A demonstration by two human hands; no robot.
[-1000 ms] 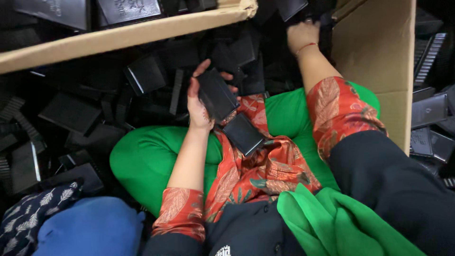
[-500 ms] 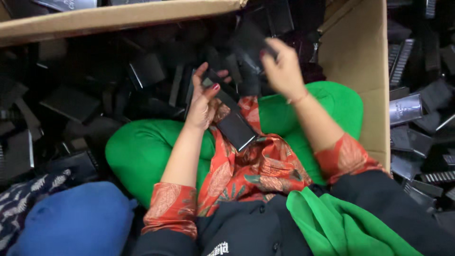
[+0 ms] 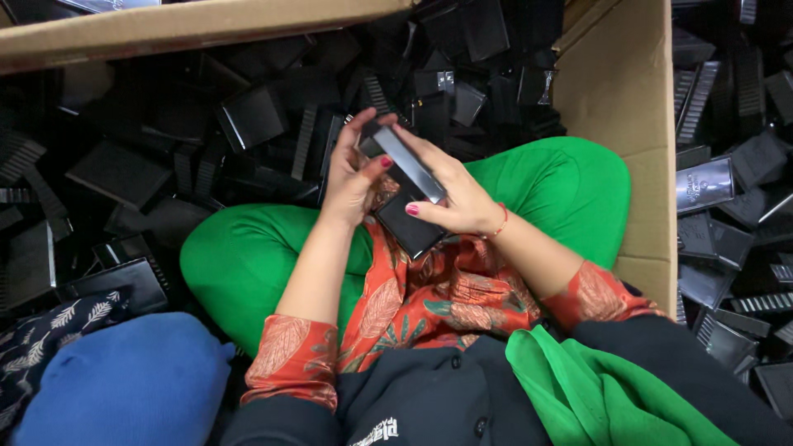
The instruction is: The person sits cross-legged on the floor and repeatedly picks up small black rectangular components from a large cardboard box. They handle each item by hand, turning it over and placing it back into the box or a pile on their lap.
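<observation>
While left hand [image 3: 351, 177] grips black part [image 3: 405, 161], right hand [image 3: 454, 194] clasps it from above.

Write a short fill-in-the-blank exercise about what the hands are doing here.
1. Both hands, the left hand and the right hand, hold a flat black ____ part.
2. The person's trousers are ____.
3. The pile of black parts lies inside a ____ box.

Missing words: plastic; green; cardboard

Head view, steeply downward, close
</observation>
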